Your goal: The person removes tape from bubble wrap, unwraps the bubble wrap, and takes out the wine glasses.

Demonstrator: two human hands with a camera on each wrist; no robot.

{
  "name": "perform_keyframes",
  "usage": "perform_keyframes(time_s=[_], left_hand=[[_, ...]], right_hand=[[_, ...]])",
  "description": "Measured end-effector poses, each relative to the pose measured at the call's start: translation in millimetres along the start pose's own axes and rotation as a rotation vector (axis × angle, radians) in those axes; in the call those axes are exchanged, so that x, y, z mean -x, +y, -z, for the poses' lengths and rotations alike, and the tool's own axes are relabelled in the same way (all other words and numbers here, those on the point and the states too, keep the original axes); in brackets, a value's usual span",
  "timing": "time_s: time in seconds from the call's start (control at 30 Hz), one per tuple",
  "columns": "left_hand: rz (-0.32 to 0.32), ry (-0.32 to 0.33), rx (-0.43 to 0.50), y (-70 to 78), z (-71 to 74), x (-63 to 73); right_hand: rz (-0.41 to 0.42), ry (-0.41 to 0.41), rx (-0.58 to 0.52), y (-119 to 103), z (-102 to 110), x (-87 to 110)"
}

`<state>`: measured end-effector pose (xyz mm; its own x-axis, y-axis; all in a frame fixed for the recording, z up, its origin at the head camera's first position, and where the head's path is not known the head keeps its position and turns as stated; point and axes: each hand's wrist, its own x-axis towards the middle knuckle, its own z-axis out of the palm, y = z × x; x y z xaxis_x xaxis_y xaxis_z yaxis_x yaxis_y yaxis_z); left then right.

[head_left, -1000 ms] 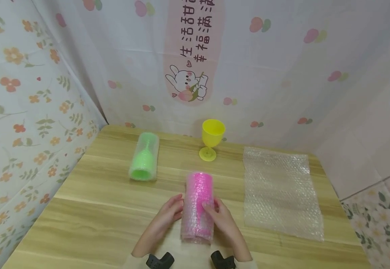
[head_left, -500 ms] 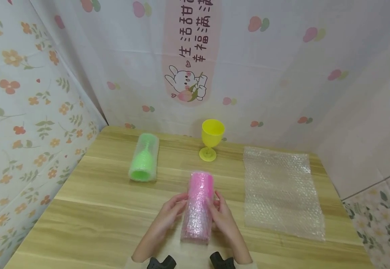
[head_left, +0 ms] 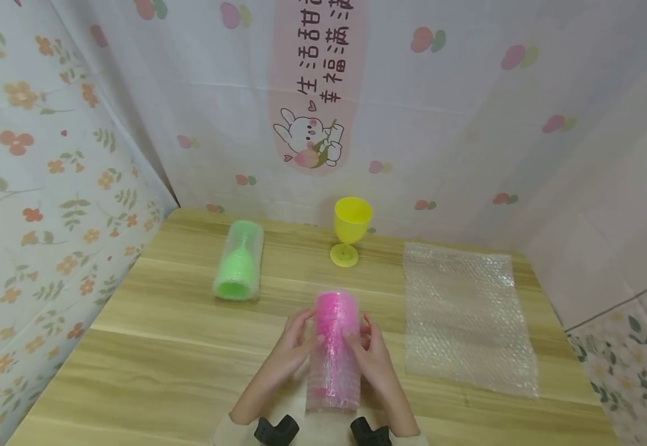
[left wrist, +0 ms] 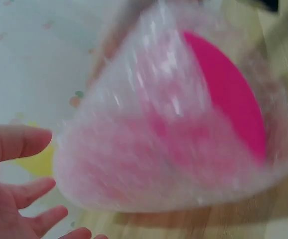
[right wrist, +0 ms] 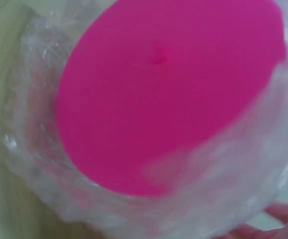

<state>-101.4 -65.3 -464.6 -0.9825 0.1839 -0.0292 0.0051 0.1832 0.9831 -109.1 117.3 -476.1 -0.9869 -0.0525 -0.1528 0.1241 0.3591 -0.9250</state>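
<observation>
A pink goblet (head_left: 337,316) lies rolled in bubble wrap near the front of the table, its flat round foot (right wrist: 173,99) showing at the wrap's end in the right wrist view. At the roll's left side is my left hand (head_left: 292,347), its thumb against the wrap in the head view. Its fingers look spread and fairly straight in the left wrist view. My right hand (head_left: 372,356) holds the roll's right side, thumb on top and fingers partly hidden behind it. Both wrist views are blurred.
A green goblet (head_left: 240,263) in bubble wrap lies at the back left. An unwrapped yellow goblet (head_left: 351,223) stands upright at the back centre. A flat bubble wrap sheet (head_left: 465,316) lies on the right. Patterned curtains hang behind the wooden table (head_left: 150,347).
The wrapped pink goblet has turned between the hands and shifted slightly right and toward me. My left hand's thumb has come onto the wrap. The other items have not moved.
</observation>
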Motion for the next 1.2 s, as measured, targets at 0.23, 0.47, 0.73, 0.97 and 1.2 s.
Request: perform_keyframes(time_s=[0.23, 0.47, 0.73, 0.97, 1.2], left_hand=[[-0.110, -0.039, -0.159, -2.8, -10.4, -27.2], [-0.197, -0.084, -0.346, 3.5, -25.8, -42.0], [-0.158, -0.158, -0.480, 10.6, -34.8, -48.9], [-0.195, -0.164, -0.660, 16.5, -47.3, -55.7], [-0.213, -0.152, -0.761, 20.2, -52.7, -56.3]], right_hand=[[0.209, 0.173, 0.147, -13.9, 6.2, -1.7], [0.254, 0.174, 0.236, -21.8, 12.3, -7.4], [0.231, 0.120, 0.335, -13.2, 28.5, -12.1], [0.314, 0.203, 0.409, -9.2, 37.2, -13.1], [0.410, 0.285, 0.453, -1.7, 41.6, -18.1]])
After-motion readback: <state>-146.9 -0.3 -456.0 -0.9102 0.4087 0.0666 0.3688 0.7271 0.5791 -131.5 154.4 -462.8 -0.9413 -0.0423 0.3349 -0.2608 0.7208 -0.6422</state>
